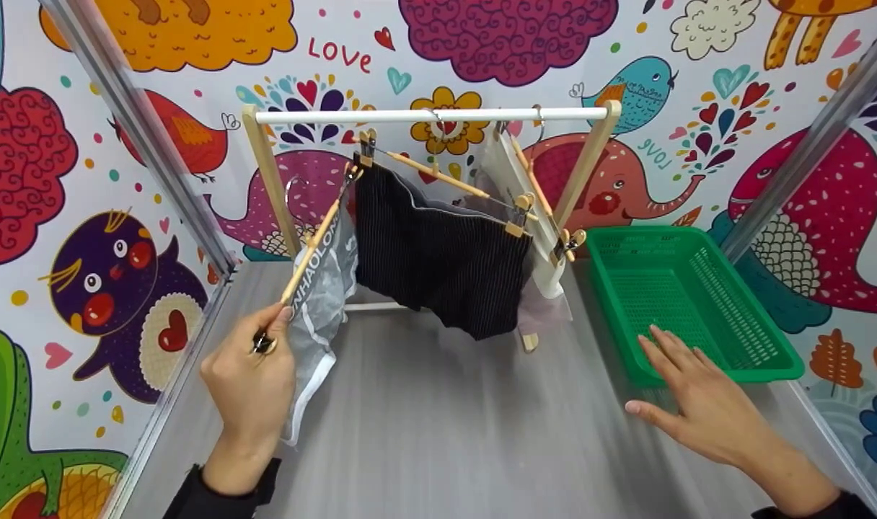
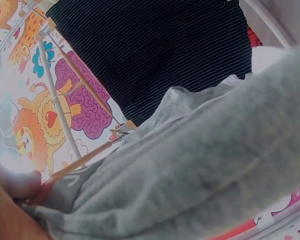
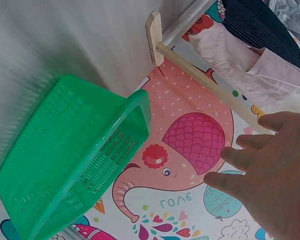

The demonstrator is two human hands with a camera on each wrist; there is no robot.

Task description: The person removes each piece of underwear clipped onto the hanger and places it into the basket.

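My left hand (image 1: pixel 254 367) grips the near end of a wooden clip hanger (image 1: pixel 313 249). From that hanger hangs a grey garment (image 2: pixel 190 160) with white lettering and a white edge. The hanger's metal hook stands below the rack's rod, apart from it. Beside it, black pinstriped shorts (image 1: pixel 438 252) hang by two clips from another hanger (image 1: pixel 438 171) on the rod. My right hand (image 1: pixel 698 404), fingers spread and holding nothing, hovers by the near left corner of a green basket (image 1: pixel 763 376). Whether it touches the rim I cannot tell.
The small clothes rack (image 1: pixel 323 116) has a white rod and wooden legs. At its right end hang pale garments (image 3: pixel 240 60) on a further hanger (image 1: pixel 532 176). Metal posts and cartoon-printed walls enclose the grey tabletop (image 1: pixel 438 432).
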